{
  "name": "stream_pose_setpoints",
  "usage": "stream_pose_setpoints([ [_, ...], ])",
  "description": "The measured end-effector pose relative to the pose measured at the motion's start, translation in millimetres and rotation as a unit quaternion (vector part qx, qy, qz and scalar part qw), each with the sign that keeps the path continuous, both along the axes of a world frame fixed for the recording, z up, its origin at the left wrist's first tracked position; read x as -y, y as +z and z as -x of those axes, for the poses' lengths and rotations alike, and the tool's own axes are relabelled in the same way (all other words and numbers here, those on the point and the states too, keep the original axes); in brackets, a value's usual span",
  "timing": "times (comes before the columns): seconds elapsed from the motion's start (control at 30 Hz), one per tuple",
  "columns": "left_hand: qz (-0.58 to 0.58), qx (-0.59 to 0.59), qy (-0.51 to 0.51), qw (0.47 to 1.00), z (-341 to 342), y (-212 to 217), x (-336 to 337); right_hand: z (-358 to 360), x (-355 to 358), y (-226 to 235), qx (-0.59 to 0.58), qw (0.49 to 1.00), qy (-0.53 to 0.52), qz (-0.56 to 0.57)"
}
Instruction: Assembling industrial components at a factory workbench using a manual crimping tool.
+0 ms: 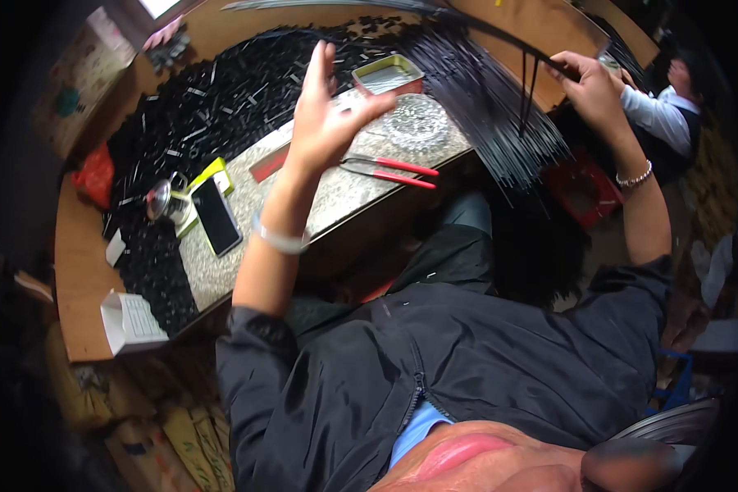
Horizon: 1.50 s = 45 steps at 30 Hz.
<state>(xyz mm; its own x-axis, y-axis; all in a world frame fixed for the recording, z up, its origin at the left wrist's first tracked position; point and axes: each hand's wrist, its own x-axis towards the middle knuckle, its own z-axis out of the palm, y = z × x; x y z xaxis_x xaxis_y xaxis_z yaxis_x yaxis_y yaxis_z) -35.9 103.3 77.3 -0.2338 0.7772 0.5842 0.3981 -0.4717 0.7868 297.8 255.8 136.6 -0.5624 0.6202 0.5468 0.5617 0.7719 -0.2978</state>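
Note:
At the upper right my right hand (586, 88) is closed around a bundle of long, thin dark strips (476, 25). The bundle stretches leftward along the far side of the table, and a few strips hang down from it. Raised over the stone slab (271, 201), my left hand (324, 123) has its fingers extended and thumb apart, holding nothing. Beneath and right of it lie pliers with red handles (398, 170). A clear glass dish (418, 123) and a shallow yellow-rimmed tin (388, 75) are just beyond its thumb.
Small black pieces (213, 90) heap across the table's left and back. More long dark rods (488, 107) overhang its right edge. A phone (216, 217), a metal cup (166, 201) and a white carton (133, 322) are at left. Another person (664, 111) sits at far right.

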Motion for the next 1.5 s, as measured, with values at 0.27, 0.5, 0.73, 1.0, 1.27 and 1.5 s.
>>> stream_pose_setpoints([
  [0.27, 0.072, -0.163, 0.011, 0.984, -36, 8, 19, 133, 81, -17, 0.115, 0.975, 0.171, 0.088],
  [0.5, -0.034, -0.073, 0.099, 0.992, -5, -9, 46, 177, 97, -18, 0.072, 0.945, 0.307, 0.082],
  [0.73, -0.043, 0.18, -0.006, 0.983, 37, -3, 86, 133, 127, -26, 0.063, 0.764, 0.282, 0.577],
  [1.0, -0.025, 0.133, -0.05, 0.99, 19, 0, 84, 148, 143, -26, -0.053, 0.741, 0.372, 0.556],
  [1.27, 0.068, 0.131, -0.121, 0.982, 4, -1, 93, 190, 145, -8, -0.069, 0.78, 0.438, 0.441],
  [1.5, -0.023, 0.111, 0.022, 0.993, 22, -8, 103, 142, 158, -30, -0.003, 0.666, 0.446, 0.599],
])
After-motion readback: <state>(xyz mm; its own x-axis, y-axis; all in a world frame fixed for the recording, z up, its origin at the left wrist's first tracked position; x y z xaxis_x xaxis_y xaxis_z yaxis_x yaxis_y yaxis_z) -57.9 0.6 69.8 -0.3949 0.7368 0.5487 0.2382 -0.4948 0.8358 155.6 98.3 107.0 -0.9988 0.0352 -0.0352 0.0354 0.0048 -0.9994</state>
